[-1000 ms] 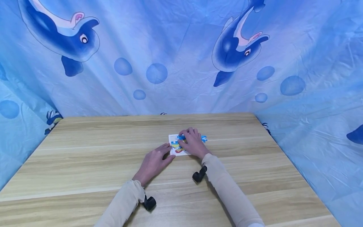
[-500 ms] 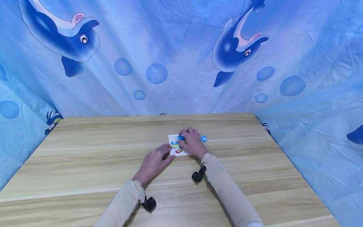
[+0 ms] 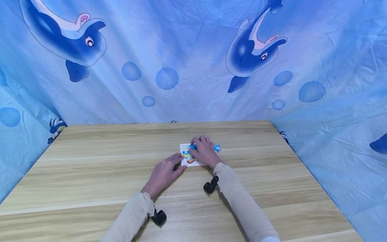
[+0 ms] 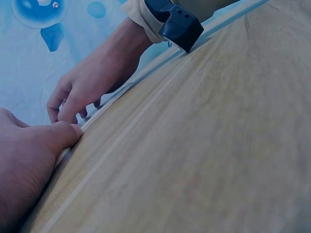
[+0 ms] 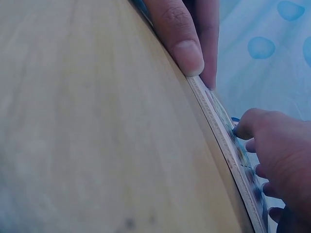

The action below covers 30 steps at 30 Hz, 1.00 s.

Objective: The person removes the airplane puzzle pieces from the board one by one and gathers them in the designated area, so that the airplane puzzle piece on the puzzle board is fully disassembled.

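Note:
A small jigsaw board (image 3: 181, 148) with a white border and a yellow, red and blue cartoon picture lies flat on the table. My left hand (image 3: 163, 173) rests at its near left corner, thumb against the near edge and fingers along the left edge. Over the board is my right hand (image 3: 206, 152), fingers bent down, with a blue puzzle piece (image 3: 192, 147) between thumb and forefinger. In the right wrist view, that thumb (image 5: 250, 123) is bent at the board's surface. My palm hides much of the picture.
More blue puzzle pieces (image 3: 217, 148) show just right of my right hand. Around the board spreads the wood-grain table (image 3: 99, 168). A blue curtain (image 3: 193, 60) printed with dolphins and bubbles stands behind its far edge.
My right wrist shifts very slightly left while its fingers stay over the blue piece. The left hand and the board stay put.

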Each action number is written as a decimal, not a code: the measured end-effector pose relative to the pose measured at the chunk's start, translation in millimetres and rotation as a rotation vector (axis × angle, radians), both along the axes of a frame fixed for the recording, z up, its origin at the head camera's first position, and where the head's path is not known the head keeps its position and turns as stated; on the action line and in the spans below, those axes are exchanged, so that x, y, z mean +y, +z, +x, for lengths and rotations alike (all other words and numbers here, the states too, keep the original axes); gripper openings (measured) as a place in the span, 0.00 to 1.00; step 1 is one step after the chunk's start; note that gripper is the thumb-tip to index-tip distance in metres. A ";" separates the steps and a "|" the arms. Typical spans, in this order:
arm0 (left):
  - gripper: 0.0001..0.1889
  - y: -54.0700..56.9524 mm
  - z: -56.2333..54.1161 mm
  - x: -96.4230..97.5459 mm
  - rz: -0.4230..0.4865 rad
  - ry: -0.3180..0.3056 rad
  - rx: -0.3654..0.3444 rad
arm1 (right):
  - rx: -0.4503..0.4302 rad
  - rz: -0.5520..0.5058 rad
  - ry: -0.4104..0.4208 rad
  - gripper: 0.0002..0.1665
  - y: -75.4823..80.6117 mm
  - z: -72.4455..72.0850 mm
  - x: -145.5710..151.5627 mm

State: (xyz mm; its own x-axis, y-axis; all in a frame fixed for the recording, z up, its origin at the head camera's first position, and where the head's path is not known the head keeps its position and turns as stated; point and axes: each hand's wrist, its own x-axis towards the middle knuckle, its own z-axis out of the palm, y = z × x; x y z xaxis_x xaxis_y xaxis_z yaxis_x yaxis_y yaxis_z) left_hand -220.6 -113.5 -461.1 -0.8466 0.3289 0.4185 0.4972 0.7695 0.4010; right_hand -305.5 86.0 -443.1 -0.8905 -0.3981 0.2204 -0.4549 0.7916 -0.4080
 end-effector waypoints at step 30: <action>0.24 0.1 0.3 0.4 -0.012 0.014 0.000 | -0.031 -0.100 -0.014 0.16 1.1 1.7 0.7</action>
State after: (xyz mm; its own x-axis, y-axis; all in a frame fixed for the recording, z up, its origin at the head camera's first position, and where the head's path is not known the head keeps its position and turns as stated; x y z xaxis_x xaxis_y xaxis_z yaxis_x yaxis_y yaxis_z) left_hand -220.3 -113.1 -461.0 -0.8510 0.3223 0.4147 0.4867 0.7808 0.3918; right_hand -303.8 86.7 -442.0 -0.9027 -0.3632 0.2307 -0.4302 0.7522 -0.4991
